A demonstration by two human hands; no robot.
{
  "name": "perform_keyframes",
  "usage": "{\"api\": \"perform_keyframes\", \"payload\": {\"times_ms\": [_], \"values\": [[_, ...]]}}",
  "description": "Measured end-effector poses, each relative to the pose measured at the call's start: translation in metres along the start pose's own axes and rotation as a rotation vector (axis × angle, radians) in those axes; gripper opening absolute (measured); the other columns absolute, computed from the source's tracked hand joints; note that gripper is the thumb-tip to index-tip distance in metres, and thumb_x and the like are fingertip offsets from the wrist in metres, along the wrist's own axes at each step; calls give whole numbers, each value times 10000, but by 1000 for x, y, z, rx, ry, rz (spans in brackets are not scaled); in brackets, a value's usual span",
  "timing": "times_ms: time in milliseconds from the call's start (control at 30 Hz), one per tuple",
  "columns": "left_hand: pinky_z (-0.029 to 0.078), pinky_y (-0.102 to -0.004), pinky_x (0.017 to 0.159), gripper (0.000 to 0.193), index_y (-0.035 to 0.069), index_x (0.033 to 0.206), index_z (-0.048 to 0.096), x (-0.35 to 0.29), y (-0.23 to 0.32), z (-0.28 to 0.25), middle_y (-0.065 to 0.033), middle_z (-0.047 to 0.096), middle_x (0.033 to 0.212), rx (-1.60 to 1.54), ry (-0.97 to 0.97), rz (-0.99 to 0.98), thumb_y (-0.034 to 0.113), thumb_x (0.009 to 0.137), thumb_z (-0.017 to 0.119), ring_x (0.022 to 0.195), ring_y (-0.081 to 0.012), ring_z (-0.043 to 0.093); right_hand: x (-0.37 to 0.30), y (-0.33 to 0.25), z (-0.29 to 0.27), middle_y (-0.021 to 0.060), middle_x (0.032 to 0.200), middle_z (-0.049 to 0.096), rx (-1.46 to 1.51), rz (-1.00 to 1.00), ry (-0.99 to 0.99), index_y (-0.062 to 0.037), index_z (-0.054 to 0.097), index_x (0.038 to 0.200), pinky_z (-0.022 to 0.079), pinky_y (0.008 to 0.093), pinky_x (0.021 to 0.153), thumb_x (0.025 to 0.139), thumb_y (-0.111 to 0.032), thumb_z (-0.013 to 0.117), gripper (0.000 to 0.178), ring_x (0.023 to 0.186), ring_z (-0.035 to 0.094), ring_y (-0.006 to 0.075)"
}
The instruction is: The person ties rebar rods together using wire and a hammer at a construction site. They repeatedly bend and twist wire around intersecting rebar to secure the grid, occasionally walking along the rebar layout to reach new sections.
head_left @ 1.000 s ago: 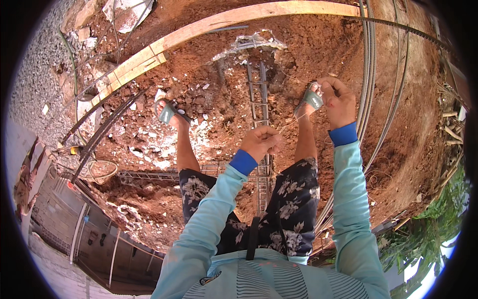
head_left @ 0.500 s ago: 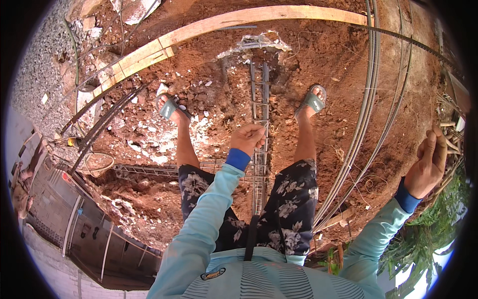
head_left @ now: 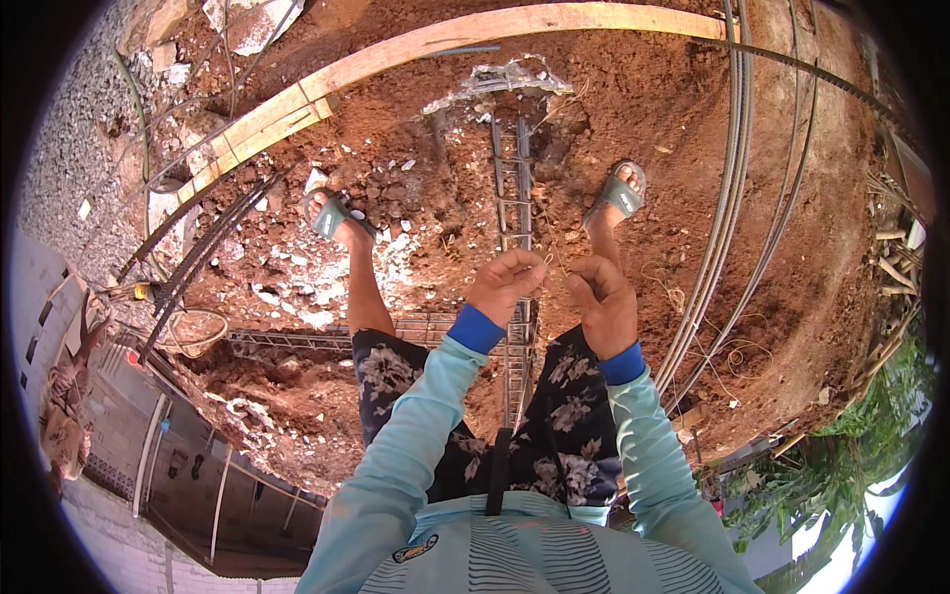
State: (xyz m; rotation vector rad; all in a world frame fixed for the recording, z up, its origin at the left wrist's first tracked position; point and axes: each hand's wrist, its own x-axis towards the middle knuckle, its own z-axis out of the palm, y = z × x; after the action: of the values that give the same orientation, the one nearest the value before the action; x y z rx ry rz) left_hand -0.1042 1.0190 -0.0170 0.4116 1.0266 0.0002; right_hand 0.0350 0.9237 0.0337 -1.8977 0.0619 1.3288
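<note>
My left hand [head_left: 507, 287] is closed in a pinch on a thin, pale wire [head_left: 549, 259], a small loop of which shows at its fingertips. Facing it across a narrow gap is my right hand [head_left: 605, 305], its thumb and forefinger pinched at the other side of the same fine strand. Most of the wire is too thin to make out. Both hands are above a long steel rebar cage [head_left: 512, 188] lying in the dirt between my feet. Part of that cage is covered by my left hand.
A second rebar cage [head_left: 287, 343] crosses from the left. A wooden plank [head_left: 475, 33] spans the far side. Long steel bars [head_left: 727, 198] run along the right, beside loose wire coils [head_left: 749, 358]. Rubble lies around my left foot, and more bars [head_left: 213, 233] stand left.
My right hand has come in from the far right and is now close to my left hand. My left hand has shifted slightly right, and a wire loop now shows at its fingertips.
</note>
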Motion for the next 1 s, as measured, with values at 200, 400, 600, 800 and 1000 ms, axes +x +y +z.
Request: {"api": "perform_keyframes", "payload": {"times_ms": [200, 400, 600, 800, 1000], "values": [[524, -272, 741, 148, 25, 1069, 639, 2, -13, -1, -80, 698, 999, -91, -25, -32, 106, 945, 647, 865, -152, 659, -18, -3, -3, 15, 849, 635, -243, 47, -111, 18, 631, 1003, 460, 224, 667, 934, -59, 623, 104, 743, 571, 68], [577, -277, 715, 147, 14, 1049, 659, -1, -6, -2, -61, 699, 914, 53, 96, -31, 107, 935, 667, 793, -147, 686, -10, 10, -8, 39, 743, 644, -201, 37, 0, 39, 660, 971, 463, 248, 597, 904, -82, 657, 139, 675, 579, 72], [575, -258, 668, 135, -1, 1027, 676, -2, -2, 1, -65, 703, 869, 134, 106, -35, 85, 923, 677, 754, -139, 689, 7, 4, 6, 49, 788, 678, 43, 106, -35, 29, 682, 978, 483, 221, 624, 900, -102, 668, 153, 717, 607, 61], [539, -239, 624, 143, 3, 1035, 681, 0, 4, 1, -49, 700, 877, 282, 73, -57, 90, 922, 679, 734, -92, 645, 22, 9, 6, 12, 761, 656, -112, 32, -134, 18, 665, 923, 455, 221, 587, 916, -120, 640, 141, 687, 573, 50], [520, -240, 649, 149, 26, 1023, 706, -4, -4, -3, -16, 703, 902, 323, -16, -51, 105, 897, 707, 772, -67, 614, 34, 16, 5, -14, 760, 596, 35, 7, -95, 8, 632, 915, 418, 208, 601, 926, -110, 617, 119, 701, 524, 35]]}}
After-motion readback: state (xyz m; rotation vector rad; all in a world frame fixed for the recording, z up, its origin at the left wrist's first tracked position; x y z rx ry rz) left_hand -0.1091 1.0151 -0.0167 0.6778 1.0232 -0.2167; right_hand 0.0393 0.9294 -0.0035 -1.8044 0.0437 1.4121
